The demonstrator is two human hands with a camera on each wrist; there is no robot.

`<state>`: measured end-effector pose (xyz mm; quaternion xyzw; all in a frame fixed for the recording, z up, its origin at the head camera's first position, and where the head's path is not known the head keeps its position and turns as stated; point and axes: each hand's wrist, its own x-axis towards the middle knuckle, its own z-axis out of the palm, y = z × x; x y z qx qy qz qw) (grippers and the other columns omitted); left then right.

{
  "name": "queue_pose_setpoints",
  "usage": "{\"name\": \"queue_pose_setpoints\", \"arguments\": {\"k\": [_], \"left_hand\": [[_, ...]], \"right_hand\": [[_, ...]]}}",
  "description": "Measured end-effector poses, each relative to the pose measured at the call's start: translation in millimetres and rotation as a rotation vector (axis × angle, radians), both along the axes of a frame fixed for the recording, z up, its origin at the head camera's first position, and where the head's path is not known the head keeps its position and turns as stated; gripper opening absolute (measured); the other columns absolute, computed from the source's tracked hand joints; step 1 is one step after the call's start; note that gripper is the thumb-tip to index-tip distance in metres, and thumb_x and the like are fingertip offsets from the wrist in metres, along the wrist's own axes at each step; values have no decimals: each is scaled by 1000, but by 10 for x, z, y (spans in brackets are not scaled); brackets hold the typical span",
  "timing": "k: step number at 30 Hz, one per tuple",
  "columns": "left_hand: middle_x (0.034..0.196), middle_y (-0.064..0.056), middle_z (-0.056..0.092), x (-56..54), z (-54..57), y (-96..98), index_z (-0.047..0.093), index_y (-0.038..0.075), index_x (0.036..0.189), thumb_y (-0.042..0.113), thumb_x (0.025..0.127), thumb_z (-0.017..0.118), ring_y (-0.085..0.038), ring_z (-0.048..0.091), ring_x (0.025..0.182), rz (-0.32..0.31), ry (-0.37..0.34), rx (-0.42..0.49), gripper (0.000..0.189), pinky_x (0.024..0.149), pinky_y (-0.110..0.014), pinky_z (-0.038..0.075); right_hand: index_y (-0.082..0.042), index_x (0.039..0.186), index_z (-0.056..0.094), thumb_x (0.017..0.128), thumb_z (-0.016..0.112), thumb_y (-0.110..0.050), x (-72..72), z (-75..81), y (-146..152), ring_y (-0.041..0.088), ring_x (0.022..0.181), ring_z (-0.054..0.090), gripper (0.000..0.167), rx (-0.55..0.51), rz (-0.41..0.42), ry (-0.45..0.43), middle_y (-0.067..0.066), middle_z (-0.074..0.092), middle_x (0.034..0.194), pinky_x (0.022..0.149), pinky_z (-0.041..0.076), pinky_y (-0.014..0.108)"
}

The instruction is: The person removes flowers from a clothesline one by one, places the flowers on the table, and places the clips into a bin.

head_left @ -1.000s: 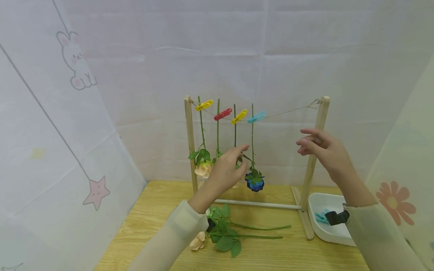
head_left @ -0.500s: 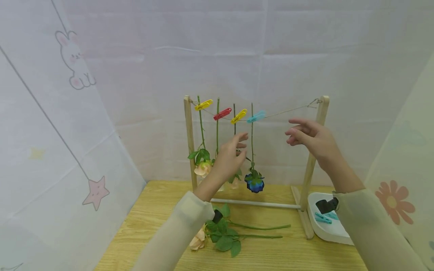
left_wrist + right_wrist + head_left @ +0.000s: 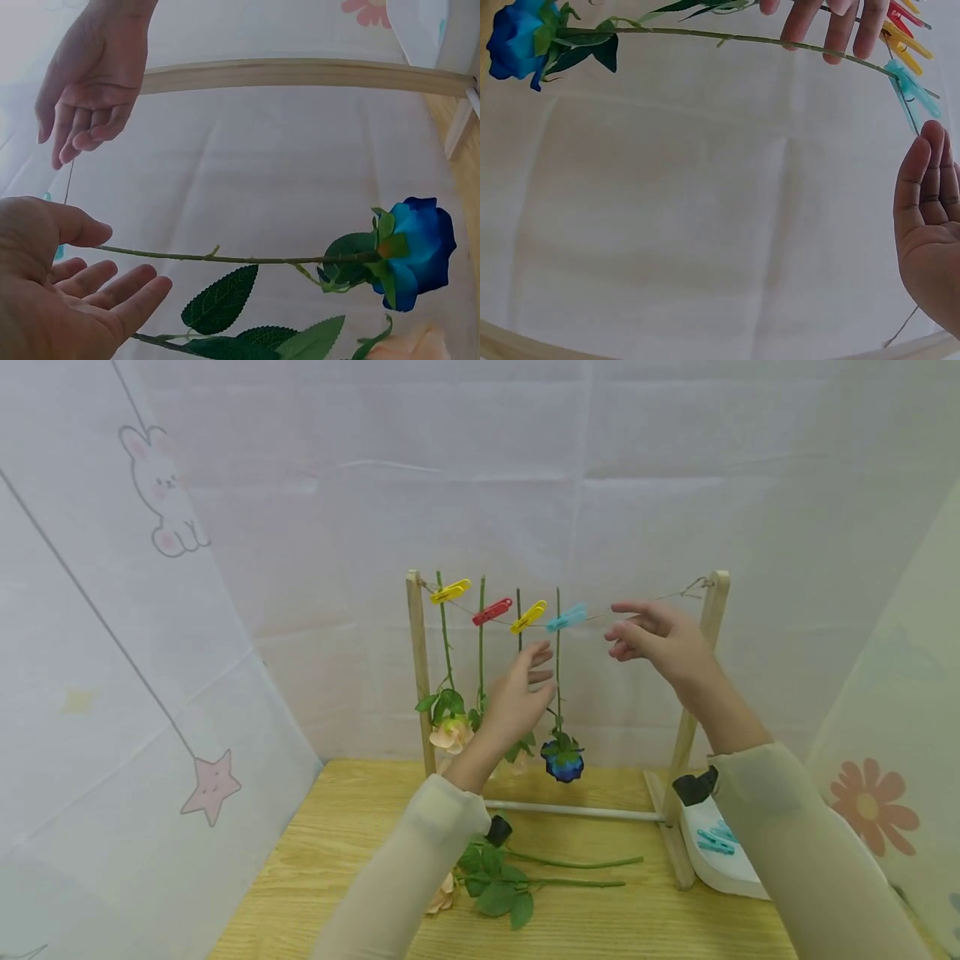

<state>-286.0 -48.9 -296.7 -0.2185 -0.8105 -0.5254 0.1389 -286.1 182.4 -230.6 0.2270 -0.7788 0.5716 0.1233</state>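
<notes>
My left hand (image 3: 517, 697) is raised by the stem of the hanging blue rose (image 3: 562, 762), its fingers loosely spread and holding nothing. In the left wrist view, the thumb overlaps the upper end of that stem (image 3: 225, 259). A light blue clothespin (image 3: 567, 617) clips the stem to the string (image 3: 596, 616). My right hand (image 3: 667, 647) hovers at the string just right of this clothespin, fingers loosely bent with nothing in them. Farther left hang other roses, among them a peach rose (image 3: 451, 735), under yellow and red clothespins (image 3: 492, 612). My left hand partly hides the middle ones.
The string spans a wooden frame (image 3: 708, 610) with a white bottom bar (image 3: 577, 811). In front lie cut roses with green leaves (image 3: 495, 897), partly under my left sleeve. A white tray (image 3: 720, 877) with teal clothespins (image 3: 716, 842) stands at the right, partly behind my right sleeve.
My right hand has moved left and up to the string beside the light blue clothespin. My left hand has risen along the blue rose's stem. The hanging roses stay in place.
</notes>
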Motion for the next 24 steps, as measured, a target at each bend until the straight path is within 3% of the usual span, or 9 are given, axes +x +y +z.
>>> {"name": "queue_pose_setpoints", "arguments": {"k": [10,19,24], "left_hand": [[138,-9,63,-143,-26,84,44,17,152,-2,98,58,-20,66,118,-67,-49,91,59,97,-37,55],[128,-17,66,-167,-76,125,48,22,149,-4,96,61,-22,69,109,-122,-96,198,59,89,-37,59],[123,-19,66,-159,-99,144,51,23,146,-2,98,62,-23,70,104,-120,-114,264,55,83,-36,61]], "right_hand": [[-5,144,53,101,64,-32,-140,83,-113,16,88,72,52,28,1,-34,2,75,104,83,59,28],[-4,143,53,102,64,-27,-167,135,-192,20,87,73,49,25,24,-80,6,76,102,81,60,29],[-4,142,54,102,63,-27,-152,160,-237,20,85,73,48,26,16,-105,6,76,99,80,60,29]]}}
